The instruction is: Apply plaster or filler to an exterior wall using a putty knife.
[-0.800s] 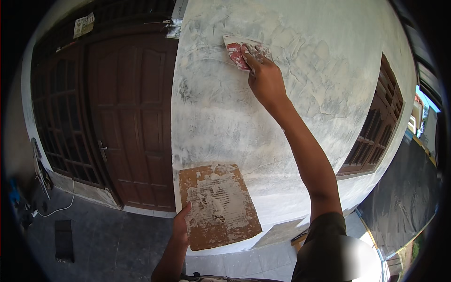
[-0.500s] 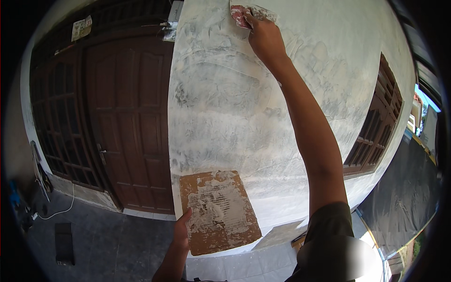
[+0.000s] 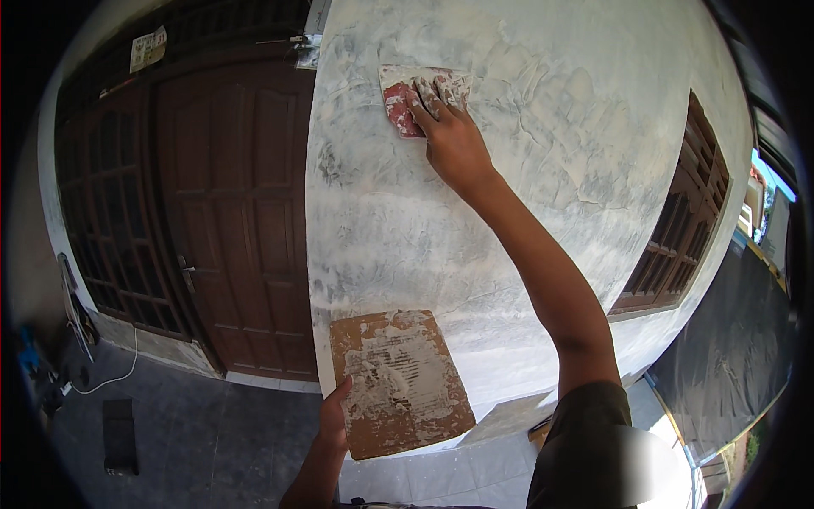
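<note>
Right grip (image 3: 451,142) squeezed a scraper (image 3: 396,105), left grip (image 3: 336,414) a board (image 3: 428,356); smoothing the wall (image 3: 415,229) likely needed steady pushing next.

Daylight, strongest on R; sky (image 3: 772,177) far R v. bright. Wall (image 3: 398,229) well lit, esp. low down; door (image 3: 233,212) on L dim, beside shadowy panes (image 3: 121,266). Scraper (image 3: 397,103) & board (image 3: 403,386) fairly sharp. Pale, blurry blob (image 3: 649,467) near R hides pt. of sleeve (image 3: 593,411). Fisheye distortion: straight edges bow, corners blk, far-R stuff small & soft.
</note>
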Motion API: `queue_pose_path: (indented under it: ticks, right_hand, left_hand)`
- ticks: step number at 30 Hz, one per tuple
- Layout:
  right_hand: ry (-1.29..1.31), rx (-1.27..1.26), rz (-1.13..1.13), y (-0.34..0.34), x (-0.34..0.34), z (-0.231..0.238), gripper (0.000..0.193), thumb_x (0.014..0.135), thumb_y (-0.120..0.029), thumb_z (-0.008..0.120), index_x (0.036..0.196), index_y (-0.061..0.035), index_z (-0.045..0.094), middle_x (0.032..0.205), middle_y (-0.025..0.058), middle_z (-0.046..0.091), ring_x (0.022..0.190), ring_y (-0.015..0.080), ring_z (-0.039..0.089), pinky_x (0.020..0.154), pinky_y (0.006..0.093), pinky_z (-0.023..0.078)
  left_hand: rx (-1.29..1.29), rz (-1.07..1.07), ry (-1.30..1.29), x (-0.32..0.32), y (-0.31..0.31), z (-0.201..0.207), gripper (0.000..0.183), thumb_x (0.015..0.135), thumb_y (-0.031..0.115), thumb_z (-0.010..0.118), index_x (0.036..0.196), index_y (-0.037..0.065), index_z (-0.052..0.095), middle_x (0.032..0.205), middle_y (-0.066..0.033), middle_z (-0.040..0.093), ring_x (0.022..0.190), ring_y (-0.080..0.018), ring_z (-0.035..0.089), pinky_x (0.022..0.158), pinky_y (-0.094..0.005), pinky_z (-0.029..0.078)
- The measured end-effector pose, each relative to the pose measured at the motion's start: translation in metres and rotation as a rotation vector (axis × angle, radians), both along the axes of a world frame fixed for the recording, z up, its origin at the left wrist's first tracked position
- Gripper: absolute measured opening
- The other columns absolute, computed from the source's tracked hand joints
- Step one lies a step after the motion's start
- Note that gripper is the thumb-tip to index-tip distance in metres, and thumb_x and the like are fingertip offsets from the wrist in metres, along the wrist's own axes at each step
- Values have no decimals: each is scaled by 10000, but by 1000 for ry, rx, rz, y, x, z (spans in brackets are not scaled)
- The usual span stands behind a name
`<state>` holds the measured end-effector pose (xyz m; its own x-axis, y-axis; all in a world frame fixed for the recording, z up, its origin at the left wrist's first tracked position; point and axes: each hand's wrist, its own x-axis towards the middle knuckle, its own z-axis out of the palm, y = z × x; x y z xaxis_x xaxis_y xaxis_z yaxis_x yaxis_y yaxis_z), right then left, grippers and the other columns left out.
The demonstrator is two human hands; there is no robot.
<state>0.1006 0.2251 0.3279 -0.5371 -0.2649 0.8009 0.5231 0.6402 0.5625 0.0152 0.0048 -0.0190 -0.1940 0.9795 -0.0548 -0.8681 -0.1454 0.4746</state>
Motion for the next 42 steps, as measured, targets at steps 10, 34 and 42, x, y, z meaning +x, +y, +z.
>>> queue_pose_path:
  ticks: [10,34,42]
  right_hand:
    - [225,-193,286,-38,46,-9,599,680,117,484,1251,-62,506,1076,237,581,884,396,584,785,390,491]
    - [298,-187,-85,-14,-42,-60,529,723,60,505,1246,65,424,1265,285,410,1099,419,465,986,489,344]
    - [222,-336,110,-58,-8,-78,585,690,103,490,1267,72,399,1184,319,470,1078,446,484,966,486,361]
  left_hand:
    - [-30,-48,5,6,-9,5,453,900,260,495,1276,27,401,1148,-153,553,1026,-299,564,893,-437,445]
    - [-71,-41,67,-2,-6,-2,460,897,281,502,1266,18,419,1150,-154,559,1032,-300,563,893,-432,446]
    - [-10,-96,11,-8,-22,-7,462,905,296,490,1263,15,416,1155,-164,551,1040,-306,560,899,-441,442]
